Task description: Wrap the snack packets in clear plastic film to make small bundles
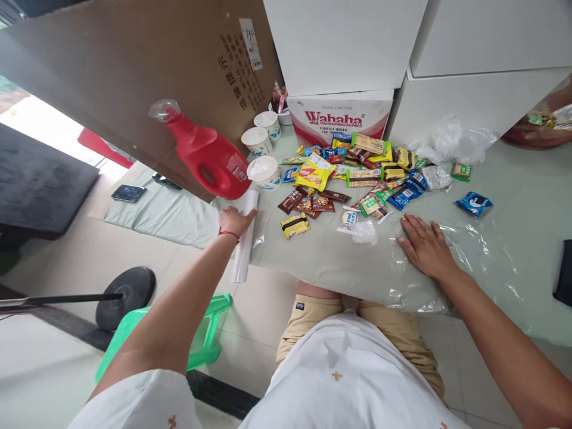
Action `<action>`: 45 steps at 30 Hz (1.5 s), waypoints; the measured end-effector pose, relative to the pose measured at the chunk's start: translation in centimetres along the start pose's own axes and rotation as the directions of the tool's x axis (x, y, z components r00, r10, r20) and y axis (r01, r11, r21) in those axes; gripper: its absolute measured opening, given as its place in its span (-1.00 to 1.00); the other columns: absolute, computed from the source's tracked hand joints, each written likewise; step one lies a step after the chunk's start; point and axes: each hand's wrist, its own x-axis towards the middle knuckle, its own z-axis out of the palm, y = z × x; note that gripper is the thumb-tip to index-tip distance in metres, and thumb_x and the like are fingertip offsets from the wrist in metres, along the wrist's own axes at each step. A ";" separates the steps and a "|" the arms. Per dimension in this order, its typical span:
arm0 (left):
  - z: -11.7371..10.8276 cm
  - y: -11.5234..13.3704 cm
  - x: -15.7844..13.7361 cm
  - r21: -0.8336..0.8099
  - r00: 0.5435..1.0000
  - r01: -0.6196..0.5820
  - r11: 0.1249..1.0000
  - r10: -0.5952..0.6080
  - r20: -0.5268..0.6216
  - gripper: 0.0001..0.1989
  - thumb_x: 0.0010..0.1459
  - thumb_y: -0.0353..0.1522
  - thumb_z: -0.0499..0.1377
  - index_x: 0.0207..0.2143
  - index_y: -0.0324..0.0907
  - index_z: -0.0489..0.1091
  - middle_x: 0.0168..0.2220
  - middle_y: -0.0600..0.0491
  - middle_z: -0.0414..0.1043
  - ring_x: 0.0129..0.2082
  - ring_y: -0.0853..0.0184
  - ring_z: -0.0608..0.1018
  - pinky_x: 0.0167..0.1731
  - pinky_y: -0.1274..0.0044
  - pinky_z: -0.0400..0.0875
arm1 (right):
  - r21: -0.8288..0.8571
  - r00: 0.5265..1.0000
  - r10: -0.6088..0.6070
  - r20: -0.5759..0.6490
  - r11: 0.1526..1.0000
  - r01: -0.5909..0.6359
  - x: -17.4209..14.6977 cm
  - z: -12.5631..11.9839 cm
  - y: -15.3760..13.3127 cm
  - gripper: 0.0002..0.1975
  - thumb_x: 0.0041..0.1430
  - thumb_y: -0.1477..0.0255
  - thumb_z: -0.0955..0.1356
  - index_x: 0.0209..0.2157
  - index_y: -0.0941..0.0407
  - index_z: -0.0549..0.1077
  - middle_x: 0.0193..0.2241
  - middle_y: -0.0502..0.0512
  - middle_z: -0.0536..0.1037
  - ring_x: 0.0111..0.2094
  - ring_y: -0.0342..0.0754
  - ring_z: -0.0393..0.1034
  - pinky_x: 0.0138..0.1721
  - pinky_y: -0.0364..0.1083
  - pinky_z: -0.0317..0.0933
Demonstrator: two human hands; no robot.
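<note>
My left hand (pixel 236 222) is closed over the upper part of a white roll of clear plastic film (pixel 244 256), which lies at the table's left edge and sticks out past its front edge. My right hand (pixel 424 245) lies flat with fingers stretched on clear plastic film (pixel 473 250) spread over the table. Between my hands is a pile of wrapped snacks, with a yellow wafer packet (pixel 314 173) on top and a small yellow packet (pixel 295 226) nearest me. Beside it sits a crumpled clear wrapper (pixel 365 232). A blue snack packet (pixel 473 203) lies beyond my right hand.
Left of the snacks stand three paper cups (pixel 263 173) and a red jug (pixel 210 152) leaning left. Behind are a Wahaha carton (pixel 339 116), white boxes (pixel 339 44) and a large cardboard sheet (pixel 134 65). Crumpled plastic bags (pixel 456 140) lie back right. A green stool (pixel 210 339) stands below left.
</note>
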 end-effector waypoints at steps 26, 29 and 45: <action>22.0 12.2 -22.7 0.135 0.422 -0.905 0.403 0.812 0.403 -0.35 0.40 -0.04 -0.06 0.40 -0.18 0.15 0.42 -0.12 0.13 0.42 0.10 0.20 0.41 0.01 -0.20 | 0.292 0.994 -0.023 -0.104 0.955 0.053 8.0 -5.2 4.1 -0.48 0.30 0.48 0.28 0.29 0.14 0.34 0.28 0.27 0.34 0.27 0.18 0.21 0.27 0.17 0.12; 21.0 11.2 -21.9 0.122 0.402 -0.914 0.388 0.815 0.417 -0.37 0.42 -0.04 -0.08 0.40 -0.13 0.15 0.42 -0.08 0.15 0.42 0.14 0.20 0.42 0.05 -0.24 | 0.078 0.982 -0.145 0.120 0.988 0.136 11.2 -5.1 3.6 -0.44 0.23 0.48 0.37 0.27 0.17 0.37 0.24 0.32 0.39 0.17 0.24 0.26 0.16 0.18 0.17; 19.7 9.9 -20.6 0.053 0.397 -0.907 0.417 0.809 0.434 -0.40 0.44 -0.09 -0.08 0.42 -0.09 0.13 0.42 -0.06 0.15 0.43 0.15 0.19 0.43 0.05 -0.29 | 0.002 0.874 -0.271 0.404 0.955 0.295 12.0 -7.1 8.1 -0.50 0.11 0.39 0.42 0.11 0.16 0.49 -0.01 0.29 0.52 -0.01 0.22 0.33 -0.03 0.06 0.23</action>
